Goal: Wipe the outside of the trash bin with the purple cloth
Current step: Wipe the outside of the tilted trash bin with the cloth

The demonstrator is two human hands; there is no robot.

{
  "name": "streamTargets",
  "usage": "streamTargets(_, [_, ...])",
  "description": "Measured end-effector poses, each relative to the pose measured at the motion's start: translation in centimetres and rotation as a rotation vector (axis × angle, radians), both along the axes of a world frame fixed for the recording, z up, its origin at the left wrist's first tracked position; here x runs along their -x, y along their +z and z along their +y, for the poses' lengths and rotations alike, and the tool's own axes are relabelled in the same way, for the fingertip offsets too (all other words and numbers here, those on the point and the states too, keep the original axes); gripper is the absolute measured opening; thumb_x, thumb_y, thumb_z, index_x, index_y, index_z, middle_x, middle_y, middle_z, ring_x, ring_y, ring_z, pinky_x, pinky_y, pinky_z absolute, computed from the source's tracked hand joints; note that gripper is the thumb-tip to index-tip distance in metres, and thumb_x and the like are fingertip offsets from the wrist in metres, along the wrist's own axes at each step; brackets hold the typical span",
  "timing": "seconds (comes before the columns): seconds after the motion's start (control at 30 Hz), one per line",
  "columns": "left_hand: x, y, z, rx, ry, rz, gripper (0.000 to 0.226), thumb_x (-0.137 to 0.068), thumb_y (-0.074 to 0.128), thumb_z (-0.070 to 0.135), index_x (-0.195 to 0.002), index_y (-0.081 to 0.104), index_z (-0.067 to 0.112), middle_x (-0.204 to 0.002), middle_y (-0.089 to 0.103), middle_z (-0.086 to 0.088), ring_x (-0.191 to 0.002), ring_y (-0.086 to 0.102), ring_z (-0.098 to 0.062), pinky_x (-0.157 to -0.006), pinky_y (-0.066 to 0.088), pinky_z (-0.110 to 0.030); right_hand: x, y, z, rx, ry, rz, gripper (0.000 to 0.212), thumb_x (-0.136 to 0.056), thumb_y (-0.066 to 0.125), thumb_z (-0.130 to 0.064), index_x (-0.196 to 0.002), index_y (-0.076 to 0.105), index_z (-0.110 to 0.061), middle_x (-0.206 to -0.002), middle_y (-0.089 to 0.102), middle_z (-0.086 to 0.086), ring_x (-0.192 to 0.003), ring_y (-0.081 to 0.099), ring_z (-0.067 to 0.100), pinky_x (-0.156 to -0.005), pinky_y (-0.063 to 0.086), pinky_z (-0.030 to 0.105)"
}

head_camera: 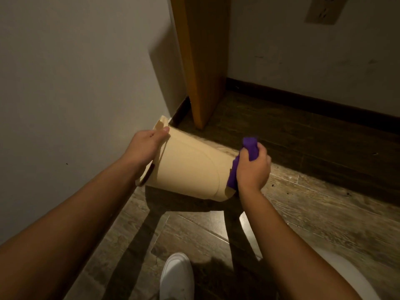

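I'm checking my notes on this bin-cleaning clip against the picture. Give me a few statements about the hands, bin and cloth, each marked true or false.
1. The trash bin is tipped on its side, held off the floor. True.
2. The purple cloth is in the left hand. False: the right hand grips it, at the bin's base end.
3. The left hand holds the bin near its open rim. True.
4. The cloth lies spread flat on the floor. False: it is bunched in the right hand's fingers, against the bin.
5. The bin is dark blue. False: it is a pale beige.
6. A white shoe shows at the bottom of the view. True.
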State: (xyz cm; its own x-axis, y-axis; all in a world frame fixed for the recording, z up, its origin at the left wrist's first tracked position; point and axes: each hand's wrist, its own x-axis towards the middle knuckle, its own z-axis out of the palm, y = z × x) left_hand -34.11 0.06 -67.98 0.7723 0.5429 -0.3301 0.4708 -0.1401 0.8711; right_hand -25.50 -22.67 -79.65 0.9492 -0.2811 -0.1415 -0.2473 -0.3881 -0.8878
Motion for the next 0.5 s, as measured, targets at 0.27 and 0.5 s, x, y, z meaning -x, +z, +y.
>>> streamTargets(0.27, [-0.4,0.1,-1.3,0.072,-0.096,-0.020,0.038,-0.103,0.049,0.043,-0.099,0.075,0.016,-0.089,0.078,-0.002,-0.077,0.075,-0.014,-0.076,0.049,-0.039,2.7,7.8,5.7,-0.139,0.407,-0.294,0.043,-0.096,0.062,-0.039,-0.137,0.056,-0.030,-0.128,0.056,-0.008,-0.102,0.058,0.005,-0.085,0.048,0.023])
streamTargets(0.5, [-0.4,-0.2,-2.6,0.006,-0.039,-0.119,0.033,-0.102,0.050,0.041,-0.110,0.075,0.022,-0.093,0.078,0.007,-0.084,0.072,-0.006,-0.065,0.052,-0.019,4.9,6.9,9.3,0.161,0.509,-0.353,0.047,-0.093,0.059,-0.044,-0.138,0.058,-0.030,-0.135,0.057,0.004,-0.123,0.049,0.026,-0.100,0.041,0.042])
